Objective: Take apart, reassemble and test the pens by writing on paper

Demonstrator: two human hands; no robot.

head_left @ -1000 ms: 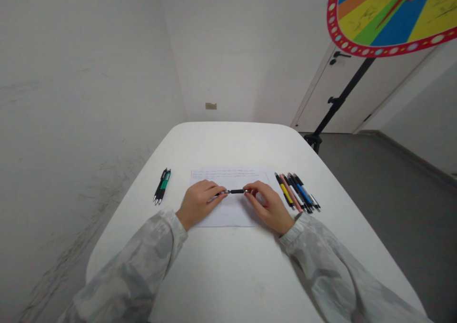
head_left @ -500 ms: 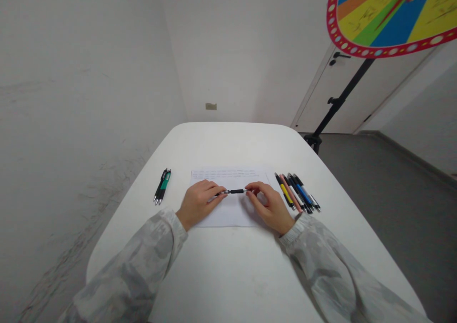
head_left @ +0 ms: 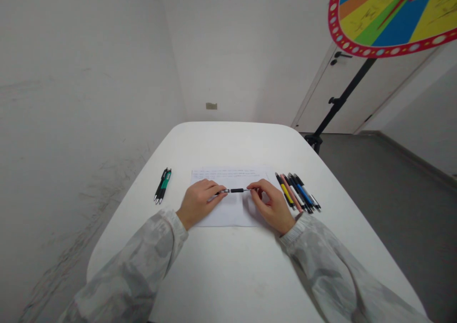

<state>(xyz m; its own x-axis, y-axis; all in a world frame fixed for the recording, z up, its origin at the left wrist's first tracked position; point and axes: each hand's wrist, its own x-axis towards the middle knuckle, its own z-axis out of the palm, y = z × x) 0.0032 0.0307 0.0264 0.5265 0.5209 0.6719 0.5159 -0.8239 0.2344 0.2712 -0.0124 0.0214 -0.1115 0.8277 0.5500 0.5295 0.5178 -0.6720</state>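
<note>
A black pen (head_left: 235, 190) lies crosswise just above a white sheet of paper (head_left: 231, 210) with faint lines of writing along its top. My left hand (head_left: 198, 202) pinches the pen's left end and my right hand (head_left: 272, 204) pinches its right end. Both hands rest on the paper, fingers closed round the pen.
The white table (head_left: 228, 275) has rounded corners. Two pens, one black and one green (head_left: 163, 185), lie at the left. Several coloured pens (head_left: 297, 192) lie in a row at the right. A colourful prize wheel (head_left: 392, 14) on a black stand (head_left: 333, 104) rises beyond the table's right side.
Hardly anything moved. My right hand's fingers shifted slightly on the pen's right end; the pen stays between both hands.
</note>
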